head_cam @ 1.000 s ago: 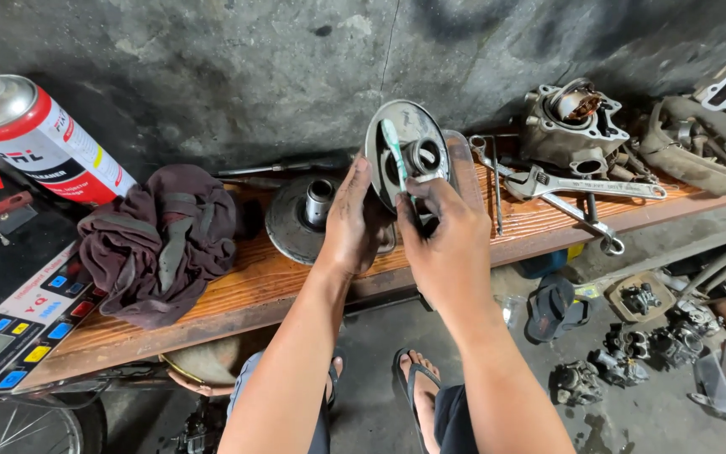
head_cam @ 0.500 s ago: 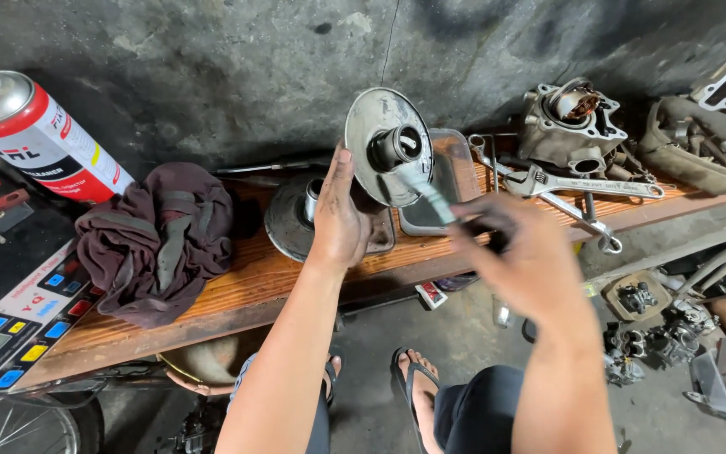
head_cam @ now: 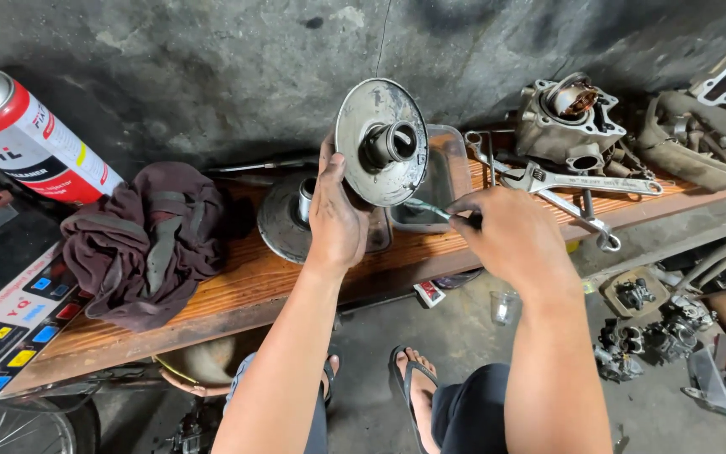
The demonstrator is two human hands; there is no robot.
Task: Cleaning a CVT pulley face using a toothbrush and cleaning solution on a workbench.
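My left hand (head_cam: 335,220) grips a round grey metal pulley disc (head_cam: 377,141) by its lower edge and holds it upright above the wooden bench (head_cam: 237,282), its central hub facing right. My right hand (head_cam: 506,235) sits just right of and below the disc, pinched on a thin greenish tool (head_cam: 427,208) whose tip points at the disc's lower rim. A second metal disc with a short hub (head_cam: 286,217) lies flat on the bench behind my left hand. A shallow metal tray (head_cam: 444,181) stands behind the held disc.
A dark maroon rag (head_cam: 149,240) lies at the left of the bench, next to a red and white spray can (head_cam: 23,139) and a digital scale (head_cam: 6,324). Wrenches (head_cam: 586,183) and an engine cylinder (head_cam: 569,122) lie at right. Engine parts (head_cam: 657,324) litter the floor.
My right hand left the disc's face, swung out right, then came back toward the lower rim with the thin tool. My left hand turned the disc so its hub faces right.
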